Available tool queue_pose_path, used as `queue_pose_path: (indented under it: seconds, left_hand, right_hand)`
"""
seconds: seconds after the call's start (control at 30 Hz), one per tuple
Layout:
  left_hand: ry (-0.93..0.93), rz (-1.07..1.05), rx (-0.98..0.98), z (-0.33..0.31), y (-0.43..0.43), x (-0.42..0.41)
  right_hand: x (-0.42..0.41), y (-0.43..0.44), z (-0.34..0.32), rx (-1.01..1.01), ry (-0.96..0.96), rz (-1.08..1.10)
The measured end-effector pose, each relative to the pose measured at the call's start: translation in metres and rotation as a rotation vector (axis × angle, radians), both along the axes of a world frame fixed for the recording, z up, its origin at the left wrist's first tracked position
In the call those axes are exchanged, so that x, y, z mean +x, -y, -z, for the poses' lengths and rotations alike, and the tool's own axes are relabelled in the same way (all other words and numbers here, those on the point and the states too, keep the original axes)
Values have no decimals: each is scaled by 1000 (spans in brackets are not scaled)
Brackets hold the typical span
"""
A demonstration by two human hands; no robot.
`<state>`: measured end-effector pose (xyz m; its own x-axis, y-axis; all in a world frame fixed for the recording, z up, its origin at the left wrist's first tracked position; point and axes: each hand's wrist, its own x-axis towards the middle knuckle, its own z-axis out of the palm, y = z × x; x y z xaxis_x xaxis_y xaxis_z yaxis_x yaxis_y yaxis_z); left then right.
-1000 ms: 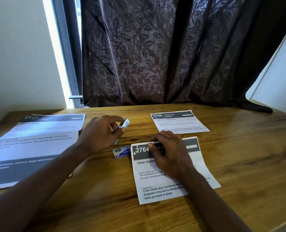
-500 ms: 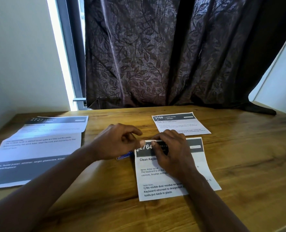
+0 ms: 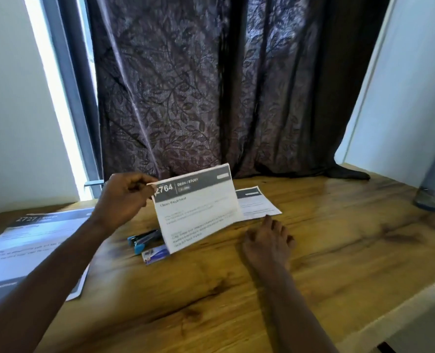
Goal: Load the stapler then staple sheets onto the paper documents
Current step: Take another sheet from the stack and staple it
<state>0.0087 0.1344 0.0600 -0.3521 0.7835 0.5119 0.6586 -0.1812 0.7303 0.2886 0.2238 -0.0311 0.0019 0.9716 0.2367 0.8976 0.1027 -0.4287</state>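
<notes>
Left hand (image 3: 124, 197): grip pinched together on the top left corner of the "2764" sheet (image 3: 198, 207), which hangs raised and tilted above the wooden bench (image 3: 338, 250). Blue stapler (image 3: 143, 240): lying on the bench below that grip, just left of the sheet's lower edge. Staple box (image 3: 155, 254) (small, label blurred): just beside the stapler, on its near side. Right hand (image 3: 268, 242): fingers spread apart, palm down on the bench, holding nothing. Second sheet (image 3: 257, 203): flat, just beyond the right hand. "2727" sheet (image 3: 32, 240): flat, under the left forearm.
</notes>
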Motion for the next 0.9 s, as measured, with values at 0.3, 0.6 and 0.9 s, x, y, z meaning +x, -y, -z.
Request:
queue_pose_path:
  seconds: [0.3, 0.6, 0.9]
  left_hand:
    - [258, 101, -261, -27, -116, 35]
    - [115, 142, -399, -6, -192, 45]
    - [-223, 10, -434, 28, -202, 21]
  right_hand:
    - [-9, -7, 2, -181, 167, -68]
    - [-12, -11, 1, -165, 163, -67]
    - [-12, -13, 1, -156, 174, -77]
